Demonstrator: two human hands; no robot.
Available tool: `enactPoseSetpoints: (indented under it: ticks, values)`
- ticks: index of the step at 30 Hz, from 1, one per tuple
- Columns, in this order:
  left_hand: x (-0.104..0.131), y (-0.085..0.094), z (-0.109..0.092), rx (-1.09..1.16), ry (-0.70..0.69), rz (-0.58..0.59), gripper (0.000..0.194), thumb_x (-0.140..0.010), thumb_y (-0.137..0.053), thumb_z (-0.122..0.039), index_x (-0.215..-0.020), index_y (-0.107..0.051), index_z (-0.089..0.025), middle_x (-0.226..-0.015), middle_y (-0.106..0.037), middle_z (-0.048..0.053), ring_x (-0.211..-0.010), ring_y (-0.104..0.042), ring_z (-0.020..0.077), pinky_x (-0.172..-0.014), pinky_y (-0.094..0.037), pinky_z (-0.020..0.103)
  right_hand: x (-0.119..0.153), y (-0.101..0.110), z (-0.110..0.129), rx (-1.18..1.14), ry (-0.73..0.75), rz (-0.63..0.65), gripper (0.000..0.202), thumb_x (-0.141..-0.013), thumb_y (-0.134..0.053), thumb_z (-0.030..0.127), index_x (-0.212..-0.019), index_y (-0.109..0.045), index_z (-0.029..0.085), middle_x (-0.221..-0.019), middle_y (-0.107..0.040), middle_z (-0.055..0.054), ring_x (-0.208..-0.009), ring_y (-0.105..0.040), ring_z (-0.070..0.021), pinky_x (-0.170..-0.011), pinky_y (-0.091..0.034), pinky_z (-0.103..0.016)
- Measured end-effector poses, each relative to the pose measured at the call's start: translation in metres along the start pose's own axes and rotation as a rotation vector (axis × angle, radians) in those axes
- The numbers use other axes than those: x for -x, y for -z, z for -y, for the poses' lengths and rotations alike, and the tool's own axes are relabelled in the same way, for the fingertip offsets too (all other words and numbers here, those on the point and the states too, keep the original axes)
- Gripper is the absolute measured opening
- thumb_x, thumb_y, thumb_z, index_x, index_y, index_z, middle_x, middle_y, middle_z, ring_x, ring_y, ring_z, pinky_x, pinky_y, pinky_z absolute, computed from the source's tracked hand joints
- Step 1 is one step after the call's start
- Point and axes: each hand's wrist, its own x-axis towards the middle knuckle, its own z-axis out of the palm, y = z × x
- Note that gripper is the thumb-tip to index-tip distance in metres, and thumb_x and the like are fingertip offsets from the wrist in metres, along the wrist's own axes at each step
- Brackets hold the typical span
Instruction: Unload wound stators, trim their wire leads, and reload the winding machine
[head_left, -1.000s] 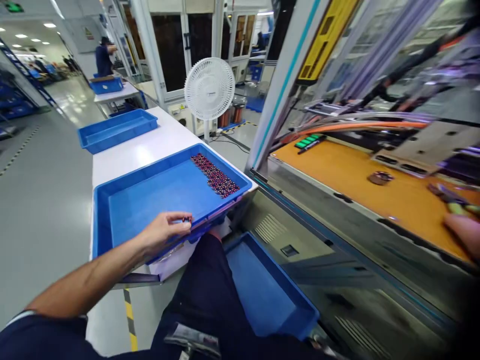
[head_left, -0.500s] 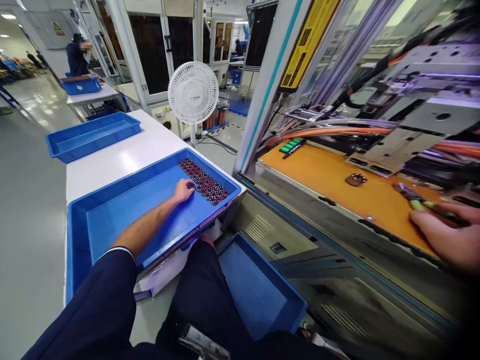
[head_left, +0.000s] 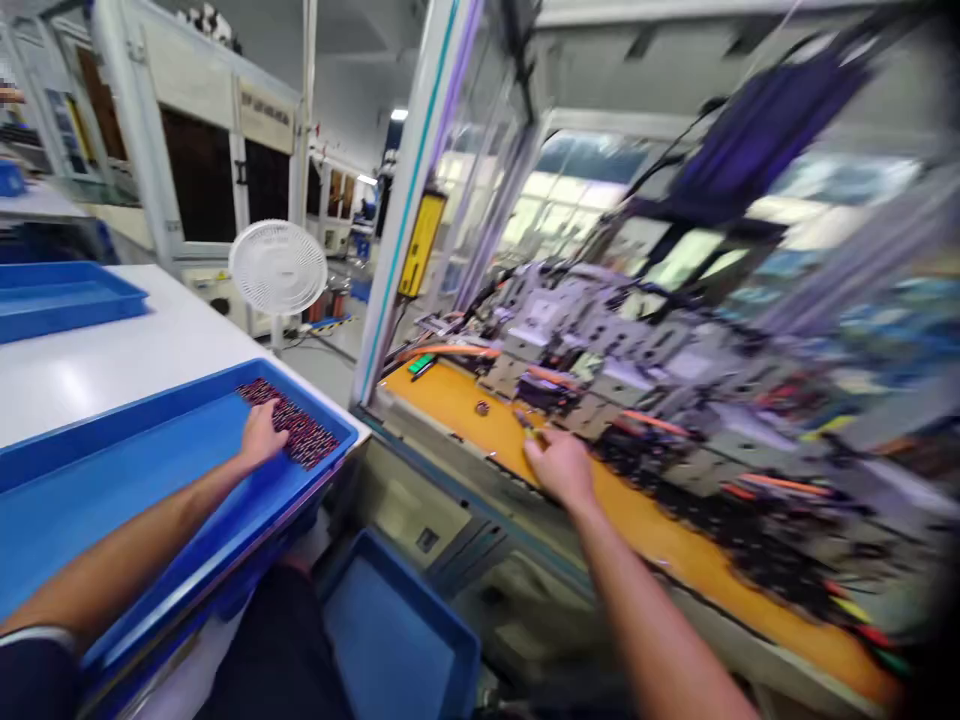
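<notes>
My left hand (head_left: 262, 435) reaches into the long blue tray (head_left: 142, 470) on the white table. Its fingers are curled at the near edge of a block of small dark, reddish round parts (head_left: 311, 440), which look like wound coils. Whatever the fingertips hold is hidden. Over the orange work surface (head_left: 457, 400) of the machine, my right hand (head_left: 559, 465) is closed around pliers (head_left: 531, 425) with greenish-yellow handles, their jaws pointing away to the left. One loose wound coil (head_left: 481, 408) sits on that surface, left of the pliers and apart from them.
Metal fixtures (head_left: 525, 345) and hoses line the back of the orange surface. A machine post (head_left: 409, 190) rises between table and machine. Below stands another blue tray (head_left: 397, 630). A white fan (head_left: 277, 268) stands beyond the table, and a second tray (head_left: 67, 300) lies at left.
The view has swung right, showing more of the machine. My left hand has shifted against the block of coils. My right hand still grips the pliers near the loose coil.
</notes>
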Motion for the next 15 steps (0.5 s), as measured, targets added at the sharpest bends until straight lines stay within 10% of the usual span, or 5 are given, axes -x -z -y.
enactPoseSetpoints:
  ticks: [8, 15]
  values:
    - [0.018, -0.031, -0.152, 0.261, -0.543, 0.105, 0.042, -0.072, -0.071, -0.021, -0.113, -0.063, -0.022, -0.107, -0.065, 0.008, -0.107, -0.061, 0.0326, -0.104, -0.045, 0.054, 0.01, 0.02, 0.008, -0.082, -0.092, -0.014, 0.026, -0.096, -0.058, 0.036, -0.112, -0.062, 0.015, -0.114, -0.063, -0.008, -0.101, -0.063, -0.019, -0.089, -0.054, -0.04]
    - [0.029, -0.143, -0.257, 0.402, -0.653, 0.378, 0.036, -0.092, -0.059, -0.036, -0.122, -0.058, -0.016, -0.123, -0.061, 0.009, -0.106, -0.063, 0.0234, -0.089, -0.055, 0.044, 0.005, 0.009, 0.002, -0.184, -0.082, 0.048, 0.03, -0.096, -0.058, 0.036, -0.118, -0.06, 0.015, -0.122, -0.06, -0.009, -0.109, -0.06, -0.0217, -0.095, -0.052, -0.044]
